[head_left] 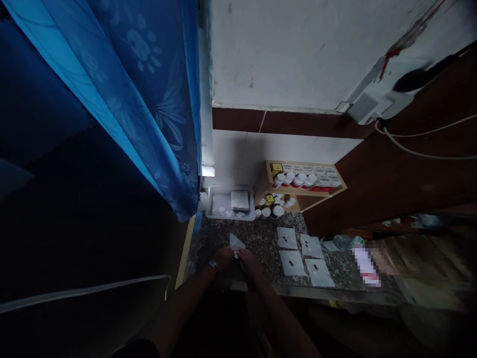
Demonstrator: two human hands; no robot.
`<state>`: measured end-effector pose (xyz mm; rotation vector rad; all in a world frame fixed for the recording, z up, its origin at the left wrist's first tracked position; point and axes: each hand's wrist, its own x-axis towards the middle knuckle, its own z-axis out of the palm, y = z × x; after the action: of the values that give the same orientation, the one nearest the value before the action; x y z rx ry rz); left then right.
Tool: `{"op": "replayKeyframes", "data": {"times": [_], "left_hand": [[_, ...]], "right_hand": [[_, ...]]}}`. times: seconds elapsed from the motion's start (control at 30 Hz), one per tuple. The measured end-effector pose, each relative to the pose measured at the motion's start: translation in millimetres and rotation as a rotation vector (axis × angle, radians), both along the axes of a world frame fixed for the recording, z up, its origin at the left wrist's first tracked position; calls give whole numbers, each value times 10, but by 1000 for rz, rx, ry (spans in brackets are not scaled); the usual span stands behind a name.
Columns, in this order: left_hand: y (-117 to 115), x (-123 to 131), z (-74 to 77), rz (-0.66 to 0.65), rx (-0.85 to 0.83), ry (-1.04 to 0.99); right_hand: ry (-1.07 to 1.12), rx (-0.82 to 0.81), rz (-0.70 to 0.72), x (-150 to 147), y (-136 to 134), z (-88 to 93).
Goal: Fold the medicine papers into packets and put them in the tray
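Observation:
My left hand [224, 258], with a watch on its wrist, and my right hand [249, 260] come together over the front of the speckled counter. Between them they grip a partly folded piece of white paper [236, 242], its pointed end facing away from me. Fingers of both hands are closed on its near edge. To the right lie several white paper squares [292, 263] with small dark and red pills on them. Behind my hands is a clear plastic tray [219, 217] holding a stack of white paper [239, 200] and some small folded white packets [224, 212].
A wooden shelf [316, 195] with white bottles [298, 180] and boxes stands against the wall. More bottles [277, 212] stand below it. A blue curtain [149, 99] hangs left. A power strip [376, 102] with cables is at upper right. A clear bottle [342, 242] lies at right.

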<state>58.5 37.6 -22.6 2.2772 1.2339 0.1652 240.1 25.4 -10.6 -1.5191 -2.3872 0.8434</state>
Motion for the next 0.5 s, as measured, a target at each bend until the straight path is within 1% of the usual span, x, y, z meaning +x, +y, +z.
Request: {"op": "replayKeyframes", "data": {"times": [0.1,0.2,0.3,0.4,0.5], "left_hand": [[-23,28,-67,134,-64,-45],[-9,76,-106,352,-136,-111],[27,131,-114,557,-213,-213],[60,179,-89,665,-262,-300],[87,218,-46,719,-299,-328]], "right_hand": [[-35,-9,-37,-43,19,-15],[-58,-38,-65,-87,72,-9],[-92,-48,-125,-122,148,6],[-124,-62,-173,-144,216,26],[-146,-77,-178,-156,258,43]]}}
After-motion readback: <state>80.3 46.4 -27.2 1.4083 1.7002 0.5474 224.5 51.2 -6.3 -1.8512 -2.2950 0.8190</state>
